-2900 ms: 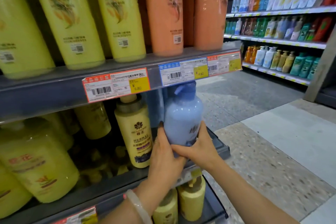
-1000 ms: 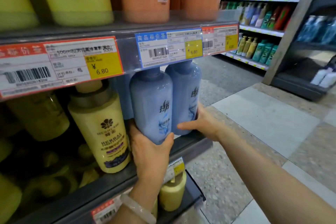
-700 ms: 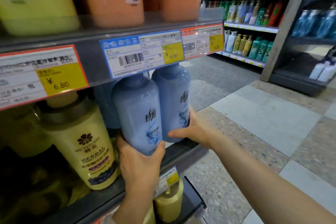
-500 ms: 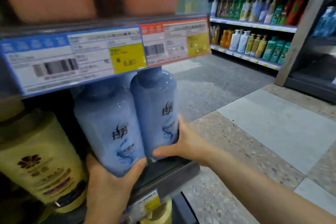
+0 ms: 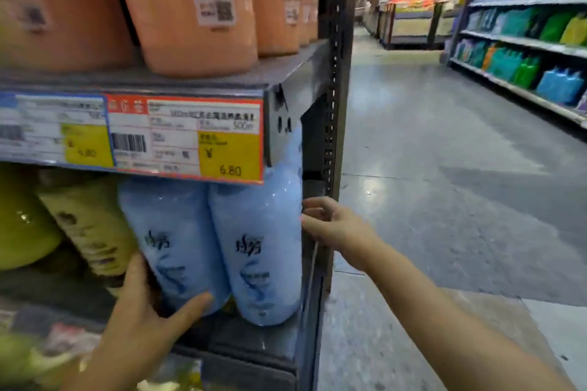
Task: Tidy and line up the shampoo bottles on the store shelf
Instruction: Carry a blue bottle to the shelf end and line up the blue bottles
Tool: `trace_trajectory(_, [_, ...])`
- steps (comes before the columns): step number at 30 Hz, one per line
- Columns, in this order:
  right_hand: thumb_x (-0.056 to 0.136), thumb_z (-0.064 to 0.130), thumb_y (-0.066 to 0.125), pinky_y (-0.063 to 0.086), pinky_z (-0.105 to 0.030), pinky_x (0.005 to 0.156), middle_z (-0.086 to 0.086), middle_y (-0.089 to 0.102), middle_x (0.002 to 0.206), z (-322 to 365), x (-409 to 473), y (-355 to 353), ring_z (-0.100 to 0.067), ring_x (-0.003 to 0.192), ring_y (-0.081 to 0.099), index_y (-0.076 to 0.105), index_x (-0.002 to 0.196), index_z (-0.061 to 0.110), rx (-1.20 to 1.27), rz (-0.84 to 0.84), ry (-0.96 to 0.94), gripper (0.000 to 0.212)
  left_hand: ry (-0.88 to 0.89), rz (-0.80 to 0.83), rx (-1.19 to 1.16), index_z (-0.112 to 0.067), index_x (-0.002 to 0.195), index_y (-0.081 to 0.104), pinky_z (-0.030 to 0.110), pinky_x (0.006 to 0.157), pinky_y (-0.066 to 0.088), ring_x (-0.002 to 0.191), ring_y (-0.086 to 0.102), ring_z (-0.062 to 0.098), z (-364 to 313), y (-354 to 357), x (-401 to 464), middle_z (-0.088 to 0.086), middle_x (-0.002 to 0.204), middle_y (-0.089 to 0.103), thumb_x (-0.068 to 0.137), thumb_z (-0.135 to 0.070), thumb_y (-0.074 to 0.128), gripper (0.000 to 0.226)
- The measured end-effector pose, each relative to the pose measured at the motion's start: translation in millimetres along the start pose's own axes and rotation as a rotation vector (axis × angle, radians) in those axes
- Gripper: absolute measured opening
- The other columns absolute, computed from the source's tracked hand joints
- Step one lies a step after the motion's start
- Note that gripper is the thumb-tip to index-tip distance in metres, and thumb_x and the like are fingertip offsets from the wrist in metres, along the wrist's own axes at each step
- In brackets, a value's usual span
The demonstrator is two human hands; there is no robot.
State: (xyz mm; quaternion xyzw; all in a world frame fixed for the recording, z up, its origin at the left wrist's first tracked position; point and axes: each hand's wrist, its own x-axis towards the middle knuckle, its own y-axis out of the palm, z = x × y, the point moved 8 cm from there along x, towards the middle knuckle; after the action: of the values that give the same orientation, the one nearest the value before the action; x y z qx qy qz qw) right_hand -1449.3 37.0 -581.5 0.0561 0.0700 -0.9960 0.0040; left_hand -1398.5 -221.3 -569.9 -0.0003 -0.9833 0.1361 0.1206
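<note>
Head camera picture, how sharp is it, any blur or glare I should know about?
Head view: motion blur throughout, worst at the left edge, where the yellow bottles smear; the red price tag shows 6.80 but its small print is unreadable; the logos on the two blue bottles are soft; ceiling lights glare off the aisle floor; wide-angle bending at the edges.

The left hand rose from the bottom of the frame, left of centre, thumb spread wide and fingers cupped upward. The right hand reached in from the lower right, forearm extended diagonally, fingers loosely curled near mid-frame.
</note>
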Motion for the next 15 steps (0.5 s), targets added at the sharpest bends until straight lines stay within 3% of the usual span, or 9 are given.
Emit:
trace_trajectory(1, [0.083, 0.027, 0.067, 0.049, -0.028, 0.088, -0.009, 0.057, 0.122, 1, 6, 0, -0.016, 0.101, 0.059, 0.049, 0.125, 0.015, -0.036, -0.004, 0.013, 0.047, 0.023, -0.058, -0.008, -0.052, 0.125, 0.032, 0.036, 0.099, 0.040, 0.118, 0.045, -0.008, -5, 0, -8, -0.022, 0.135, 0.043, 0.053, -0.057, 0.076, 0.085])
trace_trajectory(4, [0.082, 0.022, 0.067, 0.048, -0.034, 0.090, -0.013, 0.058, 0.118, 0, 20, 5, -0.026, 0.106, 0.059, 0.050, 0.122, 0.009, -0.115, -0.013, 0.050, 0.045, 0.067, -0.308, 0.168, -0.054, 0.132, 0.021, 0.036, 0.106, 0.033, 0.135, 0.031, 0.008, -25, 6, -42, -0.010, 0.148, 0.027, 0.049, -0.083, 0.060, 0.096])
trace_trajectory(6, [0.082, 0.016, 0.067, 0.049, -0.037, 0.089, -0.014, 0.061, 0.114, 4, 25, 11, -0.026, 0.100, 0.060, 0.052, 0.117, 0.006, -0.149, -0.001, 0.036, 0.039, 0.114, -0.385, 0.236, -0.050, 0.134, 0.021, 0.020, 0.108, 0.027, 0.137, 0.022, 0.001, -42, 22, -61, -0.019, 0.146, 0.022, 0.054, -0.084, 0.055, 0.094])
trace_trajectory(8, [0.082, 0.008, 0.064, 0.049, -0.035, 0.084, -0.010, 0.062, 0.103, 14, 26, 21, -0.021, 0.091, 0.058, 0.056, 0.108, 0.005, -0.176, 0.041, -0.024, 0.027, 0.178, -0.410, 0.303, -0.049, 0.132, 0.021, 0.000, 0.101, 0.018, 0.133, 0.014, -0.016, -59, 42, -71, -0.036, 0.141, 0.012, 0.058, -0.072, 0.065, 0.089])
trace_trajectory(9, [0.083, 0.007, 0.063, 0.048, -0.033, 0.082, -0.008, 0.062, 0.099, 19, 25, 26, -0.020, 0.091, 0.057, 0.058, 0.104, 0.006, -0.193, 0.077, -0.060, 0.021, 0.164, -0.418, 0.303, -0.049, 0.131, 0.018, -0.002, 0.100, 0.016, 0.130, 0.012, -0.020, -62, 50, -72, -0.042, 0.137, 0.008, 0.059, -0.063, 0.072, 0.091])
trace_trajectory(10, [0.084, 0.007, 0.062, 0.048, -0.032, 0.082, -0.007, 0.063, 0.098, 22, 25, 32, -0.019, 0.093, 0.058, 0.060, 0.101, 0.007, -0.211, 0.120, -0.092, 0.018, 0.131, -0.437, 0.288, -0.050, 0.129, 0.015, 0.002, 0.101, 0.017, 0.129, 0.012, -0.019, -63, 56, -71, -0.044, 0.134, 0.007, 0.057, -0.057, 0.076, 0.095])
trace_trajectory(12, [0.085, 0.008, 0.062, 0.050, -0.033, 0.083, -0.008, 0.066, 0.101, 25, 24, 43, -0.020, 0.096, 0.060, 0.063, 0.102, 0.005, -0.262, 0.200, -0.142, 0.018, 0.064, -0.452, 0.240, -0.049, 0.126, 0.013, 0.016, 0.105, 0.023, 0.130, 0.016, -0.009, -62, 65, -64, -0.032, 0.132, 0.016, 0.057, -0.049, 0.078, 0.095])
trace_trajectory(15, [0.083, 0.018, 0.065, 0.051, -0.036, 0.075, -0.007, 0.066, 0.089, 15, 31, 50, -0.020, 0.085, 0.059, 0.063, 0.097, 0.006, -0.407, 0.218, -0.172, 0.019, 0.028, -0.477, 0.226, -0.044, 0.130, 0.019, 0.027, 0.107, 0.031, 0.130, 0.026, 0.003, -59, 73, -52, -0.025, 0.128, 0.023, 0.053, -0.057, 0.079, 0.099])
